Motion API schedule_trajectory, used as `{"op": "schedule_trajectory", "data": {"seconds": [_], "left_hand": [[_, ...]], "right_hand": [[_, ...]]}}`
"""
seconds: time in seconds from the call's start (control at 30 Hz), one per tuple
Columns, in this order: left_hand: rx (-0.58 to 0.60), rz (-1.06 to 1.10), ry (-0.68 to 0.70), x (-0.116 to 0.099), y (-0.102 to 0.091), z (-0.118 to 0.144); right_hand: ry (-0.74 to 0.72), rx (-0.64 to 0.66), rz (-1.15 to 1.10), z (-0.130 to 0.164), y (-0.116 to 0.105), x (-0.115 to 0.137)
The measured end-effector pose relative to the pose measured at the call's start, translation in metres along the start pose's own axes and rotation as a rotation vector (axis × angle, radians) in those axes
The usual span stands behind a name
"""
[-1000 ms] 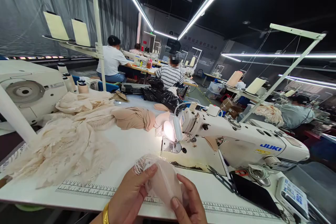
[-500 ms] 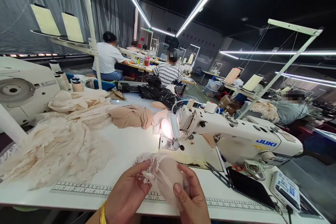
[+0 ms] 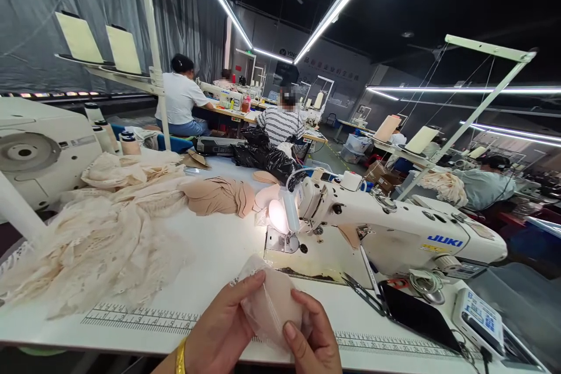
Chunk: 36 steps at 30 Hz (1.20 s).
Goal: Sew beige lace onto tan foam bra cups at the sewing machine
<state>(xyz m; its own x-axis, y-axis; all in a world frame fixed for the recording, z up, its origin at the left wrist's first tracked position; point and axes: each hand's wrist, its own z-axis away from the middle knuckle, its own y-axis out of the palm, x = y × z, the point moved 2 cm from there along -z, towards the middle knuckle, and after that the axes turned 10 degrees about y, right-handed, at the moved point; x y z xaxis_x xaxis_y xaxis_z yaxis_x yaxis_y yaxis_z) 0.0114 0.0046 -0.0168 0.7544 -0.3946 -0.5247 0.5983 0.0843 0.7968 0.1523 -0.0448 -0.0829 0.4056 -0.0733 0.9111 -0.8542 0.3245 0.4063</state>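
Observation:
Between my two hands, over the table's front edge, is a pale beige bra cup [image 3: 277, 302] covered in sheer fabric with a lacy edge. My left hand [image 3: 228, 321] pinches its left side, thumb on top and fingers underneath. At the right side, my right hand [image 3: 313, 330] grips it between thumb and fingers. A stitched seam runs down the cup's face. Just beyond the hands stands a white sewing machine [image 3: 394, 239], its lamp lighting the needle area. Another cup piece [image 3: 277, 216] lies beside the needle.
Sheer lace fabric [image 3: 118, 234] is heaped at the left. Stacked beige cup pads [image 3: 219, 196] lie behind. On the right are scissors [image 3: 363, 293], a black phone [image 3: 416, 315] and a white device [image 3: 480, 315]. A printed ruler [image 3: 144, 320] runs along the front edge. Co-workers sit farther back.
Both hands have shifted slightly with the cup. My left thumb has slid farther over its top, and the lace edge at the left is now mostly covered by that hand.

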Motion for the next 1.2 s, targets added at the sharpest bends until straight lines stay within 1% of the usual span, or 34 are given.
{"op": "schedule_trajectory", "data": {"seconds": [0.17, 0.27, 0.37, 0.47, 0.6, 0.7, 0.8, 0.9, 0.97, 1.03, 1.07, 1.13, 1.2], "left_hand": [[-0.046, 0.016, -0.007, 0.000, 0.005, 0.001], [-0.085, 0.004, -0.011, 0.001, 0.004, 0.002], [-0.067, -0.029, -0.007, 0.001, 0.004, 0.001], [-0.070, -0.050, 0.014, 0.000, 0.003, -0.002], [-0.114, -0.074, 0.036, 0.000, 0.003, -0.003], [-0.084, -0.076, 0.030, -0.002, 0.005, -0.001], [0.007, -0.123, 0.036, -0.004, 0.006, 0.001], [0.096, -0.241, 0.052, -0.006, 0.005, -0.001], [0.135, -0.303, 0.046, -0.009, 0.004, -0.003], [0.220, -0.352, 0.035, -0.016, 0.005, -0.002], [0.301, -0.388, 0.029, -0.022, 0.008, -0.001], [0.532, -0.551, 0.025, -0.035, 0.015, 0.002], [0.808, -0.864, 0.074, -0.047, 0.025, 0.002]], "right_hand": [[0.014, 0.046, 0.090, -0.006, -0.004, 0.000], [0.025, 0.003, 0.126, -0.009, -0.009, -0.002], [0.032, -0.032, 0.127, -0.010, -0.010, -0.006], [0.031, -0.060, 0.119, -0.009, -0.008, -0.007], [0.027, -0.103, 0.107, -0.008, -0.004, -0.006], [0.036, -0.114, 0.096, -0.009, -0.003, -0.004], [0.036, -0.120, 0.102, -0.011, -0.005, -0.003], [0.026, -0.080, 0.150, -0.012, -0.007, -0.003], [0.027, -0.016, 0.164, -0.011, -0.009, -0.005], [0.029, 0.081, 0.156, -0.011, -0.013, -0.006], [0.019, 0.128, 0.167, -0.012, -0.016, -0.004], [-0.057, 0.199, 0.274, -0.019, -0.022, 0.006], [-0.251, 0.268, 0.509, -0.035, -0.026, 0.026]]}}
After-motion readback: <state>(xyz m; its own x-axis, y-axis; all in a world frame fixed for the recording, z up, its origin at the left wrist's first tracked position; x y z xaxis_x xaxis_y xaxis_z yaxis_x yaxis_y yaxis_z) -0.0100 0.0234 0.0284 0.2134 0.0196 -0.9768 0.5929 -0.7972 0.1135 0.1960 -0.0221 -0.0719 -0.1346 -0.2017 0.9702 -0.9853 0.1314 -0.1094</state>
